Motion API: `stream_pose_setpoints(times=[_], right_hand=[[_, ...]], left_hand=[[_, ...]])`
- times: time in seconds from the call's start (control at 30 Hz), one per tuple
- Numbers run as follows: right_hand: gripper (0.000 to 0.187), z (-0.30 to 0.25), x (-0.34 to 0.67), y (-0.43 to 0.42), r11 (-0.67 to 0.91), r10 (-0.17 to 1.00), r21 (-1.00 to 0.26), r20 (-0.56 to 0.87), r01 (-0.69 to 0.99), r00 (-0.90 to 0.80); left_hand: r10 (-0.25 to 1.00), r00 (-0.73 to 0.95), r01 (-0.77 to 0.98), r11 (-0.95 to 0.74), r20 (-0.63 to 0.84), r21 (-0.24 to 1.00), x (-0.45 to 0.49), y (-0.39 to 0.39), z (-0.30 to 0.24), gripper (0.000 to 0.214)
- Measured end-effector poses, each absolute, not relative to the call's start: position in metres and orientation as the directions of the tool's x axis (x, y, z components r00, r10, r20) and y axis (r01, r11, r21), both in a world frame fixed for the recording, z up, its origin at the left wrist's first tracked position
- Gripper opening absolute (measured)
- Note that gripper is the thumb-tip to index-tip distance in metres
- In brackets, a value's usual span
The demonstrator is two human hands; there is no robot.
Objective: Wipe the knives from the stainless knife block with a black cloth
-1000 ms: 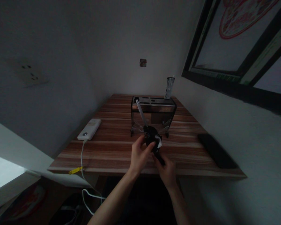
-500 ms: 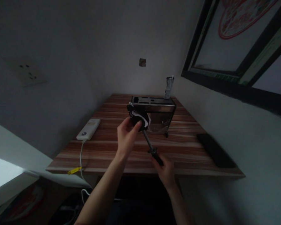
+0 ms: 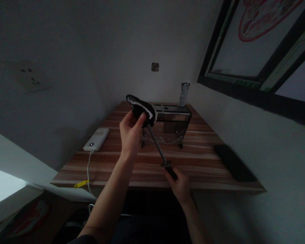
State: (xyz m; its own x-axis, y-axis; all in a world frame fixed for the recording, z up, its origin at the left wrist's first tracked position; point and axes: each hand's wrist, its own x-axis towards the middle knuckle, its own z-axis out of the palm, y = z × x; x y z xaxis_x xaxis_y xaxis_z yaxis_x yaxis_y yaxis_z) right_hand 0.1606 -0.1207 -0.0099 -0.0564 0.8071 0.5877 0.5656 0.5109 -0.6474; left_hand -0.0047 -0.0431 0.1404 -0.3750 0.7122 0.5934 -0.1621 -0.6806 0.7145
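Observation:
My right hand (image 3: 180,184) grips the black handle of a long metal rod (image 3: 156,145), near the front edge of the wooden table (image 3: 122,162). The rod slants up and to the left. My left hand (image 3: 130,134) is closed on a black and white cloth (image 3: 142,109) that wraps the rod's upper end. Behind the cloth stands a shiny metal slotted rack (image 3: 173,118) on small legs.
A white power bank (image 3: 96,139) with a white cable lies at the table's left. A dark flat phone (image 3: 234,163) rests at the right by the wall. A small silvery packet (image 3: 183,95) stands behind the rack. A framed window is on the right wall.
My left hand slid the cloth up along the rod, from beside the handle to the far tip. My right hand stayed on the handle.

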Motion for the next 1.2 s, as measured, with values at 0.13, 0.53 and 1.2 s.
stream_pose_setpoints(times=[0.13, 0.53, 1.2], right_hand=[[0.018, -0.011, 0.16, -0.12, 0.516, 0.807, -0.64, 0.586, 0.569, -0.073], [0.021, -0.013, 0.16, -0.12, 0.489, 0.803, -0.632, 0.595, 0.601, -0.027], [0.024, -0.013, 0.159, -0.12, 0.412, 0.839, -0.704, 0.541, 0.578, 0.061]], left_hand=[[0.72, -0.386, -0.166, -0.669, 0.577, 0.724, -0.003, -0.047, 0.136, 0.022], [0.877, -0.21, -0.149, -0.465, 0.432, 0.873, 0.019, -0.07, 0.099, 0.023], [0.952, -0.012, 0.01, -0.305, 0.305, 0.952, 0.041, -0.098, 0.041, 0.018]])
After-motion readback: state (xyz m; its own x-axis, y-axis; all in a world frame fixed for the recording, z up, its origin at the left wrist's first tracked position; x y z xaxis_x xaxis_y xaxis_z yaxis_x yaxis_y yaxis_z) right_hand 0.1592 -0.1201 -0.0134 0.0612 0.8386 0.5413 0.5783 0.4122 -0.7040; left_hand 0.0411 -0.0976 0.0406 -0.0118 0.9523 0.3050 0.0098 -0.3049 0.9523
